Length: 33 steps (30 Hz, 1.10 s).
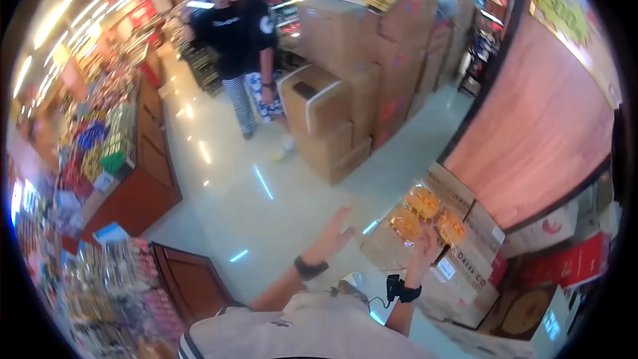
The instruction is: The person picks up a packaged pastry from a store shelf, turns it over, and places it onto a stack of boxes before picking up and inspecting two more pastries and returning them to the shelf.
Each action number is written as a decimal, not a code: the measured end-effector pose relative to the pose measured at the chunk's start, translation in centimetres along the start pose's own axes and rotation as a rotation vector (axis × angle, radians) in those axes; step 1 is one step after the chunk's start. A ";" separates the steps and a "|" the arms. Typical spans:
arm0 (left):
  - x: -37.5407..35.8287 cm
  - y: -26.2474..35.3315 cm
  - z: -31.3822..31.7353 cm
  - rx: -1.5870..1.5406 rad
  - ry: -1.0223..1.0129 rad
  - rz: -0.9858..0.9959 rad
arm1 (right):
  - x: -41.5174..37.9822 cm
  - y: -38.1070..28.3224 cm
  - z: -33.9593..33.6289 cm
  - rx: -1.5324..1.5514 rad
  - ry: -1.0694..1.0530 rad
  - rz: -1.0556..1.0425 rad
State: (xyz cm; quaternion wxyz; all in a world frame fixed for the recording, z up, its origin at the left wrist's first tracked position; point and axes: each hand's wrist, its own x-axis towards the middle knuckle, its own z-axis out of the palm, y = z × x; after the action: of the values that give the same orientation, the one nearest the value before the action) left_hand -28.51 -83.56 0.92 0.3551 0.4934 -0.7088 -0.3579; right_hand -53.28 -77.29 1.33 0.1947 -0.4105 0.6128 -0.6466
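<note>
My left hand [331, 239] hangs over the pale floor with its fingers apart and holds nothing. My right hand [425, 252] is at a group of round, golden, clear-wrapped packs [450, 227] on top of a cardboard carton [382, 244]. Its fingers are bent and pressed together at the near edge of the packs. Shiny wrapping covers the packs, and what is inside is too blurred to name. A white label [446, 268] shows on the printed carton just below my right hand. Both wrists wear black bands.
A person [232, 33] in dark clothes stands ahead on the tiled floor. Stacked brown cartons [335, 36] rise at the centre, a dark phone-like object [305, 90] on one. Goods counters [156, 133] line the left. A wood-look panel [531, 119] and an open carton [551, 319] are right.
</note>
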 end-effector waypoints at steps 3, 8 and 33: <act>-3.8 -0.3 -4.9 -0.031 0.137 -0.038 | -1.4 -5.1 3.7 -0.112 -0.162 0.080; -11.9 -1.0 -11.9 -0.136 0.349 -0.172 | -7.5 -10.8 10.2 -0.092 -0.486 0.128; -40.0 -4.3 -27.0 -0.301 1.308 -0.473 | -32.7 -18.8 33.8 0.230 -1.632 -0.024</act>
State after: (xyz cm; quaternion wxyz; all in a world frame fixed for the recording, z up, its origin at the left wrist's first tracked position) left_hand 6.94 -50.80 4.46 0.6846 0.6934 -0.1674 -0.1499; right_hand -3.37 -70.71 6.65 0.6127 -0.7353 0.2042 -0.2056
